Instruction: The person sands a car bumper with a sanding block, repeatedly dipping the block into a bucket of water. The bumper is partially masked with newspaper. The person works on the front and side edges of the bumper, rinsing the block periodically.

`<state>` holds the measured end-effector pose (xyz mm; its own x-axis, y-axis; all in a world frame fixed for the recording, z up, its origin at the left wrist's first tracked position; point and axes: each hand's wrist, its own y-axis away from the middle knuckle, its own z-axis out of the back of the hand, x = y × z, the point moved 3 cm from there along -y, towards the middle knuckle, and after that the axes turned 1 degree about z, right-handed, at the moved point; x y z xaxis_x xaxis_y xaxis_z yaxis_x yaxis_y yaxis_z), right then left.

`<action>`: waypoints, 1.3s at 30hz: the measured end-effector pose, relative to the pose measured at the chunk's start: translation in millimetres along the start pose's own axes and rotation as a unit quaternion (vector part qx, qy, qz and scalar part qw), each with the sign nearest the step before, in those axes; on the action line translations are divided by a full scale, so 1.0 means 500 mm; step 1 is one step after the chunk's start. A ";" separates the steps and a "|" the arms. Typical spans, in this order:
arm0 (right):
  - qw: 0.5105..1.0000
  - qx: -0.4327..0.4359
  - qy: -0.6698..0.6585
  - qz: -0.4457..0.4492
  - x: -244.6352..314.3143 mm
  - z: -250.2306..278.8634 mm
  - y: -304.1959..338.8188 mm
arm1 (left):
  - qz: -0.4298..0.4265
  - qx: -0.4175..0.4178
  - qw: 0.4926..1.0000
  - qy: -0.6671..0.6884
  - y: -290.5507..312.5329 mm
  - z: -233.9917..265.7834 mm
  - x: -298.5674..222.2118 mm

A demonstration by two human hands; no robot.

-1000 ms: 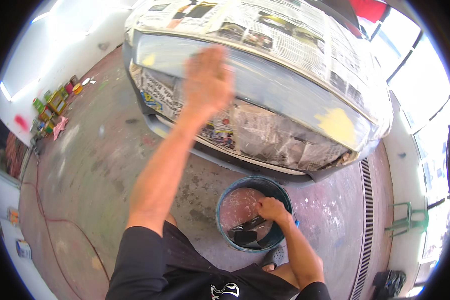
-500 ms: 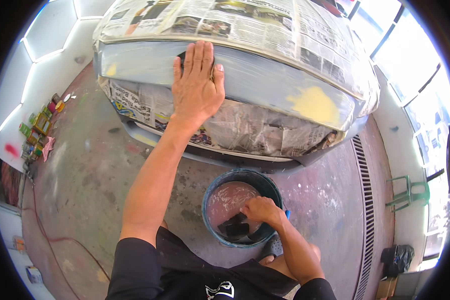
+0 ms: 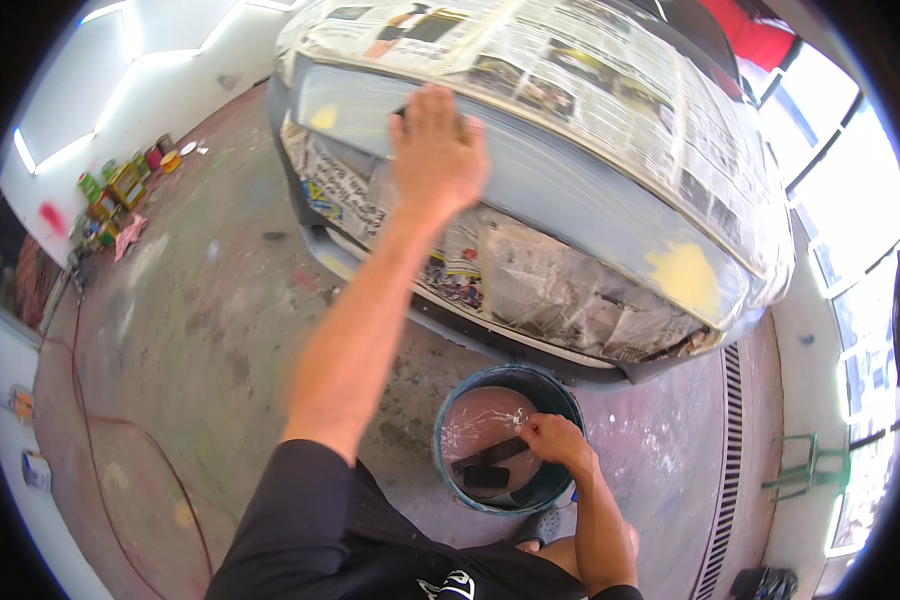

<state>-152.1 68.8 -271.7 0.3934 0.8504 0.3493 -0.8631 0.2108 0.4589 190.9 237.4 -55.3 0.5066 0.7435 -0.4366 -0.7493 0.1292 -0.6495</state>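
Note:
My left hand (image 3: pixel 438 155) lies with its fingers together on the grey primed car panel (image 3: pixel 560 165), over a piece of black sandpaper (image 3: pixel 397 113) that shows only as a dark edge. Yellow filler patches (image 3: pixel 685 277) mark the panel. Down at my feet is a dark bucket (image 3: pixel 515 370) of cloudy pinkish water. My right hand (image 3: pixel 558 440), closed, reaches into it and grips the end of a dark flat strip (image 3: pixel 495 452). Next to the strip, a small black block (image 3: pixel 486 477) is in the bucket.
Masking newspaper (image 3: pixel 600 65) covers the car above and below the panel. Paint cans (image 3: pixel 125 188) line the left wall, and a red hose (image 3: pixel 155 455) crosses the floor. On the right are a floor grate (image 3: pixel 727 460) and a green chair (image 3: pixel 808 468).
The whole view has shifted, with car and bucket now farther right in it. My left hand stays on the panel near its upper edge; my right hand has risen slightly from the water with the strip.

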 end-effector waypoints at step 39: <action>0.914 -0.363 0.027 -0.182 -0.266 -0.061 -0.053 | 0.185 0.004 0.981 0.062 -0.217 0.035 0.298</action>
<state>-191.2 -35.3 -355.3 0.6968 0.6789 0.2314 -0.6688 0.7316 -0.1323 340.4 345.6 -38.7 0.2477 0.6551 -0.7138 -0.8948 -0.1277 -0.4277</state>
